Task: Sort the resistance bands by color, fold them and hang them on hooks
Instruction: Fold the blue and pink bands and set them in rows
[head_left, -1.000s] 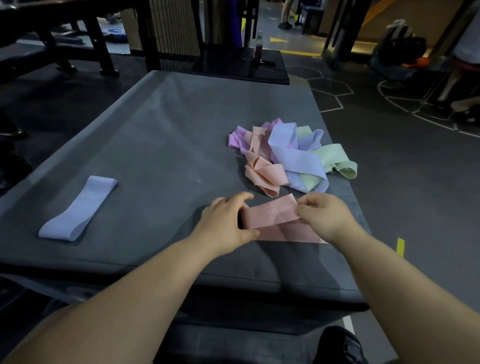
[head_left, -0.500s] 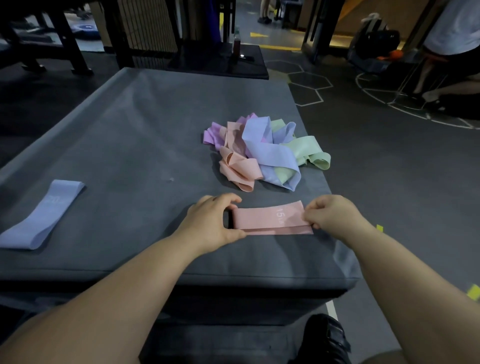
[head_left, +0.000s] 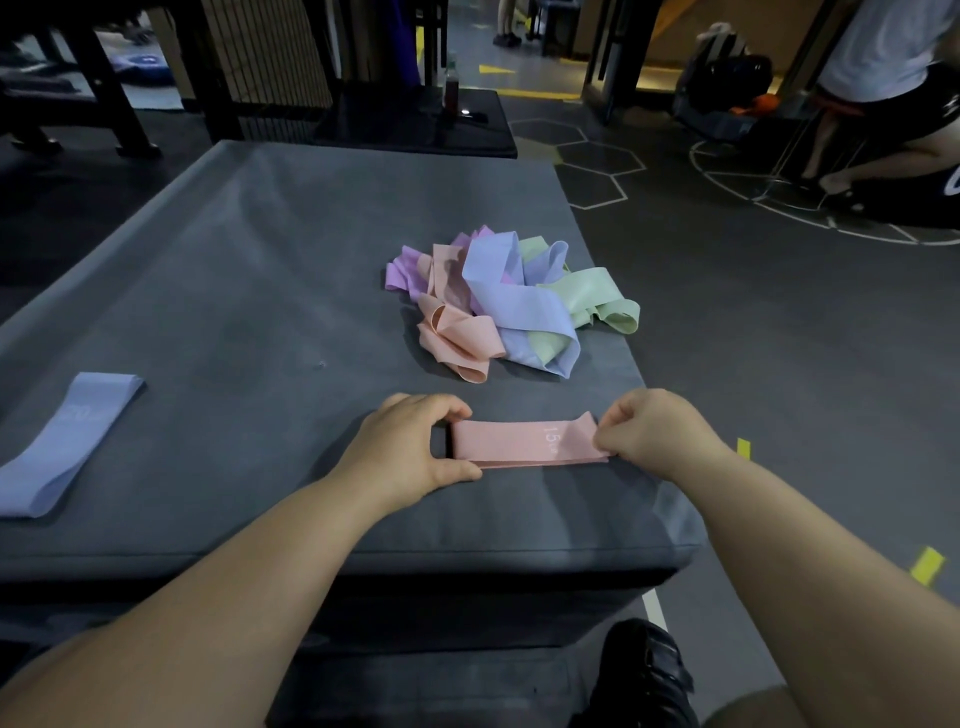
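Note:
A pink resistance band (head_left: 524, 441) marked "15" lies folded flat near the front edge of the grey padded platform (head_left: 260, 270). My left hand (head_left: 410, 447) pinches its left end and my right hand (head_left: 649, 434) pinches its right end. Behind it sits a tangled pile of bands (head_left: 514, 301) in peach, lilac-blue, purple and pale green. A folded lilac-blue band (head_left: 62, 441) lies alone at the platform's front left.
A bottle (head_left: 451, 85) stands on a dark low block beyond the platform. A seated person (head_left: 883, 104) is on the floor at the far right. Black metal frame legs (head_left: 104, 88) stand at the back left. My shoe (head_left: 644, 675) shows below the platform edge.
The pink band went from half-folded with one layer lifted to lying flat and stretched straight between both hands. My hands moved slightly apart.

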